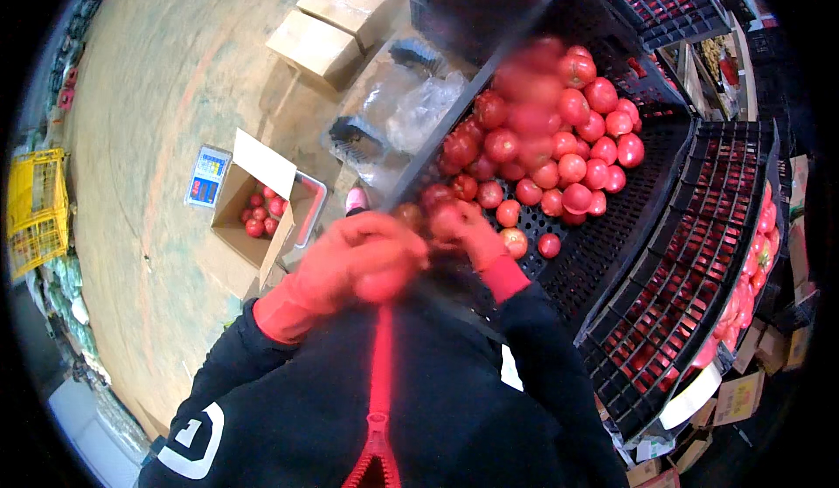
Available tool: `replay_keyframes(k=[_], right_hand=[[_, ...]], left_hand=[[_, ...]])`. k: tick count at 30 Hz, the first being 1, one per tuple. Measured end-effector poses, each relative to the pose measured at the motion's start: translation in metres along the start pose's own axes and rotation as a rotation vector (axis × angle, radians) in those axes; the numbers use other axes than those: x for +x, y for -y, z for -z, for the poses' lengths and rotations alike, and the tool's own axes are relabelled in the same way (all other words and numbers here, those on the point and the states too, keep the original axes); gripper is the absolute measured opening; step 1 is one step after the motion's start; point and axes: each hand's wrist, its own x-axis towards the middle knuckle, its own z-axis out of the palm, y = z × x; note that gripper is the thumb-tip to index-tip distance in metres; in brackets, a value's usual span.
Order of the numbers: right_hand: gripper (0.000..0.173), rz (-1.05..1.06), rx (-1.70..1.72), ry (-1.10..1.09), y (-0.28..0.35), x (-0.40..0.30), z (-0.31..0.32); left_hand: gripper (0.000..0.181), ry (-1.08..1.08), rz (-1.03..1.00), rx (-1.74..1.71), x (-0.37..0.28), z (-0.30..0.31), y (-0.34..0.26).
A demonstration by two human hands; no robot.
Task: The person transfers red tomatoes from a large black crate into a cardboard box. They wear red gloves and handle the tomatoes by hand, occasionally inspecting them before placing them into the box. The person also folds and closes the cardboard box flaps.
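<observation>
My left hand (pixel 354 258), in an orange-red glove, is curled and blurred in front of my chest. A rounded red shape shows under its fingers, but I cannot tell whether it is a tomato or the glove. To its right, my right hand (pixel 475 232), gloved the same way, has its fingers closed on a red tomato (pixel 448 218) at the near edge of a big black plastic crate (pixel 590 252). Many red tomatoes (pixel 572 168) are heaped in that crate, with a few loose ones near my right hand.
On the left, an open cardboard box (pixel 236 219) holding several tomatoes stands beside a digital scale display (pixel 208 177). Two closed cartons (pixel 321 42) lie beyond. Black crates (pixel 695 226) flank the right side; a yellow crate (pixel 38 209) is far left. Clear plastic film (pixel 426 111) lies behind the crate wall.
</observation>
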Motion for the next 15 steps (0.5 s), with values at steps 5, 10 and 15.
replay_keyframes(k=[5, 10, 15], right_hand=[[0.068, 0.073, 0.812, 0.164, -0.027, -0.022, 0.049], [0.072, 0.223, 0.919, 0.147, 0.004, -0.054, 0.047], [0.055, 0.431, -0.112, -0.332, -0.005, -0.067, 0.029]], left_hand=[[0.020, 0.079, 0.189, -0.034, 0.019, -0.025, 0.019], [0.033, 0.166, 0.090, 0.192, 0.043, -0.031, 0.032], [0.041, 0.068, 0.012, 0.036, 0.039, -0.047, 0.029]])
